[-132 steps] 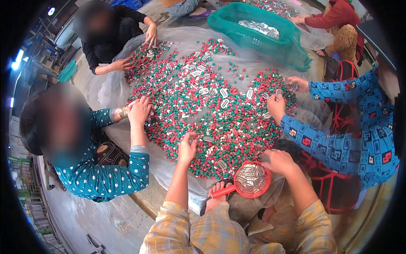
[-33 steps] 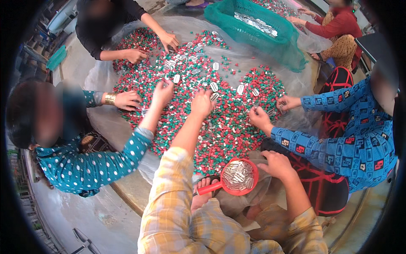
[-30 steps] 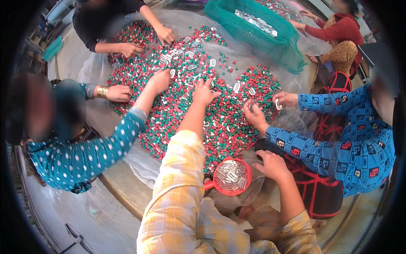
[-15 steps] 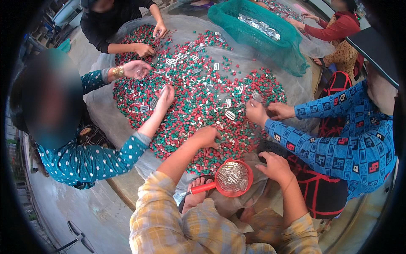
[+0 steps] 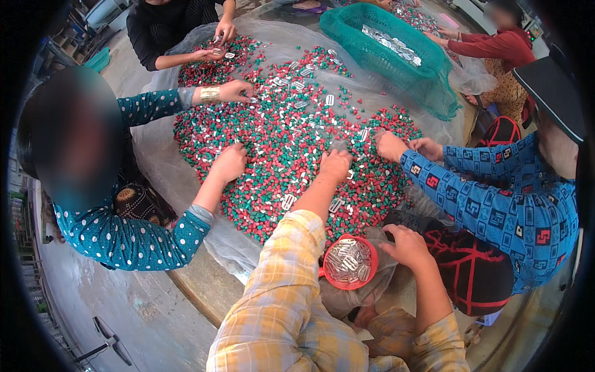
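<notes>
My left hand (image 5: 336, 164) reaches into the middle of a wide spread of small red and green pieces (image 5: 279, 201). Its fingers are bent together at a greyish shiny thing, and the fingertips are partly hidden. Flat slotted silver pieces lie among the red and green ones, such as a slotted piece (image 5: 288, 202) left of my forearm. Close to me sits a round red strainer (image 5: 375, 266) filled with similar silver pieces. Beside its right rim hovers my right hand (image 5: 408, 245), fingers loosely curved and apart, holding nothing that I can see.
Co-workers' hands work in the spread: a person in dotted teal (image 5: 155, 229) at left, one in patterned blue (image 5: 483, 192) at right, one in black (image 5: 164, 31) at the far left. A green net-covered basket (image 5: 347, 22) of silver pieces stands behind; pale netting (image 5: 152, 146) lies underneath.
My left hand has moved forward and right, deeper into the spread. My right hand stays by the strainer. My left sleeve now covers the strainer's handle.
</notes>
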{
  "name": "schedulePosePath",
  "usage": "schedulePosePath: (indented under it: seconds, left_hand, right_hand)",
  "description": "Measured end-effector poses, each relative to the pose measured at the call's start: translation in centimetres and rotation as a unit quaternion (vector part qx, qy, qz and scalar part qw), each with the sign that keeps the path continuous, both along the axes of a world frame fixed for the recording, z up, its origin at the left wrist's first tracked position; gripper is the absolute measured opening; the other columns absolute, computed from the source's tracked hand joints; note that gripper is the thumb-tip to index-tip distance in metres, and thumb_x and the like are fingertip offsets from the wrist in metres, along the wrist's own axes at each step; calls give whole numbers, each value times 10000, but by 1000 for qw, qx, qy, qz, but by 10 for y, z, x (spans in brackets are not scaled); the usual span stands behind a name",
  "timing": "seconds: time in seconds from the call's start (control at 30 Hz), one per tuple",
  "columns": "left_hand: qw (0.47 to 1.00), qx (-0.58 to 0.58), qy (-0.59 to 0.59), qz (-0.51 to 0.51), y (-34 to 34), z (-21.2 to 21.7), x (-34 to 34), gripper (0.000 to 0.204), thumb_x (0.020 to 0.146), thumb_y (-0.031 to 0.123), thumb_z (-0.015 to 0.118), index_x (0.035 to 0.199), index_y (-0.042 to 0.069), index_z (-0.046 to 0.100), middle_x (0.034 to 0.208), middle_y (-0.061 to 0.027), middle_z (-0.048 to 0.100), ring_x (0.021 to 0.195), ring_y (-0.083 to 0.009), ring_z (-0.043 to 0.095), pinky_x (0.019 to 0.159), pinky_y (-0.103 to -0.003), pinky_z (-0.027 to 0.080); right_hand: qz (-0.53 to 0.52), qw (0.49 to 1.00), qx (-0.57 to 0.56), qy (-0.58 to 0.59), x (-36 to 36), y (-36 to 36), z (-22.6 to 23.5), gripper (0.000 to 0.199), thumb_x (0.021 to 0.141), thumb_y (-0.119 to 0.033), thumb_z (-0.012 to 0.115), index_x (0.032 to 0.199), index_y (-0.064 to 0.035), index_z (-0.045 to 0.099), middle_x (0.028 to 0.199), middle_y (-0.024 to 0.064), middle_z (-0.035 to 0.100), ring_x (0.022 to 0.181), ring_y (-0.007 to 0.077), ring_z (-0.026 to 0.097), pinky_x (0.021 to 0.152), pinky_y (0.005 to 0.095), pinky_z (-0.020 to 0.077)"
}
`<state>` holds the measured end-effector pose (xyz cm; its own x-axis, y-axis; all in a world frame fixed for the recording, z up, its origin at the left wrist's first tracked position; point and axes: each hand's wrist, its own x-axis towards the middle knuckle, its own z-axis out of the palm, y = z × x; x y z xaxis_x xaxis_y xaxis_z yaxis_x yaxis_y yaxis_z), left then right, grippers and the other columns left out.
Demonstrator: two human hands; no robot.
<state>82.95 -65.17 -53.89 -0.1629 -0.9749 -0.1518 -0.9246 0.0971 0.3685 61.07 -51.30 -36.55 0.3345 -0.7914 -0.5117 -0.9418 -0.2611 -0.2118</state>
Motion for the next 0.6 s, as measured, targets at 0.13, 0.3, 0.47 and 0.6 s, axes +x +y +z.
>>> schedulePosePath:
  seconds: [0.13,0.3,0.47,0.6]
  left_hand:
    - [994,5,-38,-102,33,-6,3,477,735,257,707,1171,160,536,1142,-49,579,1111,-257,511,933,-461,387]
    - [993,90,57,-43,80,28,43,428,687,271,729,1054,134,558,977,-66,640,1024,-272,570,913,-503,376]
    - [992,65,111,-13,117,58,79,624,566,386,811,1048,114,522,952,-87,643,1017,-288,571,971,-554,309]
    - [991,14,133,23,137,47,89,641,525,407,838,980,94,514,882,-77,632,964,-286,582,993,-554,271]
  right_hand:
    - [-2,1000,-5,11,-10,-2,5,452,769,-349,658,1131,-103,544,1060,160,599,971,341,593,828,428,480]
    - [5,1000,-28,-5,-14,-4,1,428,774,-344,655,1101,-90,548,1042,155,602,950,343,598,809,429,489]
    - [11,1000,-8,18,-7,-6,-6,440,773,-345,652,1114,-90,544,1050,150,599,969,331,594,823,425,485]
    - [20,1000,-6,14,0,-9,-13,448,776,-347,646,1127,-89,543,1062,155,595,992,322,587,838,420,478]
